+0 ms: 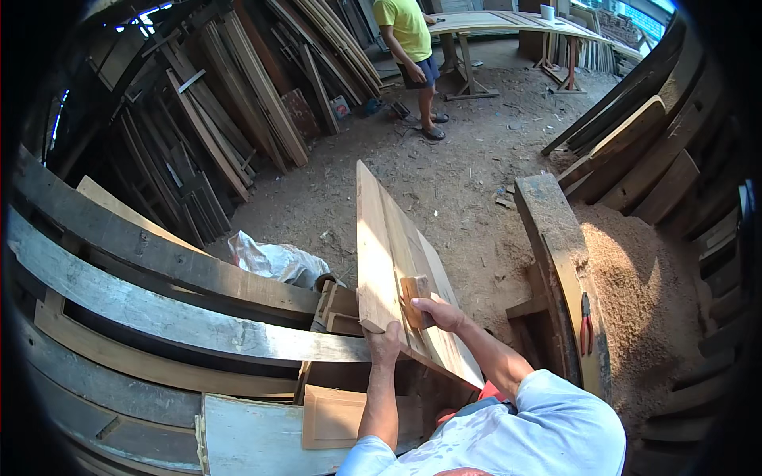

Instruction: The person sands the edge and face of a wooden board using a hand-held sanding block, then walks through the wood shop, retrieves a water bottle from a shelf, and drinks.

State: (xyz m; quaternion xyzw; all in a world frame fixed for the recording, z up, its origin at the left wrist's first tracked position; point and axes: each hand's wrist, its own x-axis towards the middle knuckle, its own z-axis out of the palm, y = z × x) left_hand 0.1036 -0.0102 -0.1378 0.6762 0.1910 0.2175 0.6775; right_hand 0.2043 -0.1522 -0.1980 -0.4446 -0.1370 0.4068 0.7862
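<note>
Tan, striped wooden panel (395, 252)

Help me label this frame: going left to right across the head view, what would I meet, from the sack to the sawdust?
White sack, left hand, right hand gripping a wooden block, red-handled pliers, sawdust heap.

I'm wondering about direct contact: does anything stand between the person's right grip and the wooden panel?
Yes: a wooden block, held in the right grip, lies between it and the wooden panel.
</note>
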